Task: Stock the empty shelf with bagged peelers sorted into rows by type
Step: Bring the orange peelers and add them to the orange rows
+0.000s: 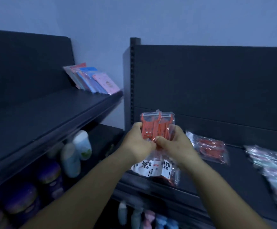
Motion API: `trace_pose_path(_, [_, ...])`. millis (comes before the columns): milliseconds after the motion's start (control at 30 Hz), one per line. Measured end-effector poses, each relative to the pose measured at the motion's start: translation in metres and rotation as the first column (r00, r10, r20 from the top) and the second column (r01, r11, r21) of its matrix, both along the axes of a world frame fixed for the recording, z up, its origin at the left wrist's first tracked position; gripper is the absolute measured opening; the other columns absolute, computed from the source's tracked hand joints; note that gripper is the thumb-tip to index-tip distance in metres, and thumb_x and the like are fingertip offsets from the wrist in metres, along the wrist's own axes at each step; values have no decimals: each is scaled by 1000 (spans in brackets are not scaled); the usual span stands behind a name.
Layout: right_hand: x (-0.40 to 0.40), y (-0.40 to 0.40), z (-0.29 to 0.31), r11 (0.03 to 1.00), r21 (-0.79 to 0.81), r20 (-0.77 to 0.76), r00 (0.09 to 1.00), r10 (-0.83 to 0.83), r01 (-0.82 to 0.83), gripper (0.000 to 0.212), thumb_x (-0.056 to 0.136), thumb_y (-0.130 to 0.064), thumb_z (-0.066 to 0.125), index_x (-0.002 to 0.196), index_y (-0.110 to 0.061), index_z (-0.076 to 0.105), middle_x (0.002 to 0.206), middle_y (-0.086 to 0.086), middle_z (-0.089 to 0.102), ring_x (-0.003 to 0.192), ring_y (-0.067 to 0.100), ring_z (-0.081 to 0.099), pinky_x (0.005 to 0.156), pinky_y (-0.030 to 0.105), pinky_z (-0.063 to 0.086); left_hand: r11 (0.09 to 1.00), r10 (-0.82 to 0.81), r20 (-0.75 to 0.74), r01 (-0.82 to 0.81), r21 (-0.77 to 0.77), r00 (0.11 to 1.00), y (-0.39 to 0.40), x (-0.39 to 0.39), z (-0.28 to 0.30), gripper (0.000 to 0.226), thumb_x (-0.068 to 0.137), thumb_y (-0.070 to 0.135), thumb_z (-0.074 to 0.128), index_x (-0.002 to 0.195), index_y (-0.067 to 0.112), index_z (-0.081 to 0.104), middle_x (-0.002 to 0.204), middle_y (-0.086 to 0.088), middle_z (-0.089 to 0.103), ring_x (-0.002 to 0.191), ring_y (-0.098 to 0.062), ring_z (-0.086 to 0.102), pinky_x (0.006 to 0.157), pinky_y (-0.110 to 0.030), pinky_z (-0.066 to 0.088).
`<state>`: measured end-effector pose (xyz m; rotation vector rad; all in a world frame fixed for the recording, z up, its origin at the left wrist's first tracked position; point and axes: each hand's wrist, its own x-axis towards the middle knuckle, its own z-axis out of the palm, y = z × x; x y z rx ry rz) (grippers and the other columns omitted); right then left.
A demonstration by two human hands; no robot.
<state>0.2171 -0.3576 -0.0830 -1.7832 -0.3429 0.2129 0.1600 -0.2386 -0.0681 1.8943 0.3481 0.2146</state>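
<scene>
A bunch of orange peelers in clear bags (154,128) stands upright between both hands, white label cards hanging below. My left hand (138,142) grips the bunch from the left and my right hand (175,146) from the right, thumbs nearly touching. They are held over the left end of the dark shelf (233,171). More bagged orange peelers (210,149) lie flat on that shelf just right of my hands. A blurred pile of bagged pale pink and teal peelers (273,167) lies at the shelf's right side.
A second dark shelf (43,116) on the left carries leaning colourful packets (93,80). Below it stand bottles (81,146) and purple jars (50,177). Bottles (134,215) also show under the right shelf. A slotted upright post (132,80) separates the units.
</scene>
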Motion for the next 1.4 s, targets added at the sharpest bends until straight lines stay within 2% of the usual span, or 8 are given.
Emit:
trace_pose_path(167, [1, -65, -35, 990, 22, -120, 984, -132, 136, 34, 81, -7, 67, 103, -29, 52, 97, 4, 71, 83, 25, 72, 78, 46, 59, 977, -212, -102, 208, -47, 972, -56, 18, -30, 62, 82, 1, 65, 131, 27, 38, 100, -2, 68, 86, -24, 70, 76, -43, 59])
trace_pose_path(367, [18, -127, -62, 958, 42, -216, 939, -268, 283, 24, 85, -16, 62, 108, -20, 56, 93, 5, 72, 80, 23, 72, 73, 38, 59, 938, -343, -190, 344, -28, 920, -117, 54, -52, 70, 82, -3, 61, 138, 29, 34, 102, -2, 67, 90, -23, 69, 79, -47, 58])
trace_pose_path(567, [45, -172, -78, 918, 93, -333, 881, -336, 386, 28, 85, 0, 59, 111, -10, 53, 95, 14, 69, 75, 25, 69, 55, 29, 55, 895, -426, -245, 445, 25, 871, -162, 84, -61, 69, 92, 9, 56, 148, 29, 21, 87, 24, 44, 64, 6, 45, 61, -12, 45])
trace_pose_path(733, [63, -193, -88, 916, 113, -396, 863, -313, 384, 34, 84, 5, 60, 114, -10, 51, 98, 15, 69, 81, 29, 70, 62, 38, 60, 882, -424, -271, 462, 93, 864, -179, 107, -78, 66, 94, 26, 58, 149, 28, 22, 140, 2, 45, 98, -5, 54, 84, -20, 48])
trace_pose_path(833, [70, -202, -95, 904, 72, -383, 849, -365, 421, 37, 82, 3, 64, 112, -13, 51, 96, 11, 69, 80, 26, 70, 61, 33, 57, 865, -408, -297, 470, 175, 863, -181, 121, -89, 62, 94, 23, 57, 147, 25, 25, 145, -2, 41, 121, -17, 51, 100, -29, 44])
trace_pose_path(933, [77, -210, -103, 879, -6, -338, 826, -450, 477, 40, 80, -2, 66, 113, -19, 50, 95, 5, 70, 81, 22, 69, 63, 32, 54, 789, -359, -297, 458, 410, 885, -176, 137, -93, 47, 94, 17, 53, 138, 15, 38, 128, -3, 55, 111, -18, 56, 92, -25, 44])
trace_pose_path(1067, [86, -216, -107, 840, -50, -296, 795, -530, 541, 43, 80, -1, 65, 116, -19, 48, 92, 1, 68, 75, 16, 67, 57, 27, 50, 637, -325, -280, 428, 641, 903, -164, 160, -100, 50, 93, 9, 47, 142, 13, 35, 139, -7, 39, 122, -22, 48, 103, -33, 40])
trace_pose_path(1400, [83, -220, -98, 805, -110, -244, 770, -590, 583, 41, 85, -2, 59, 115, -22, 42, 87, -2, 64, 70, 11, 64, 51, 21, 46, 426, -455, -241, 448, 786, 857, -165, 194, -120, 50, 94, 12, 46, 143, 16, 36, 133, -4, 41, 125, -22, 39, 103, -35, 37])
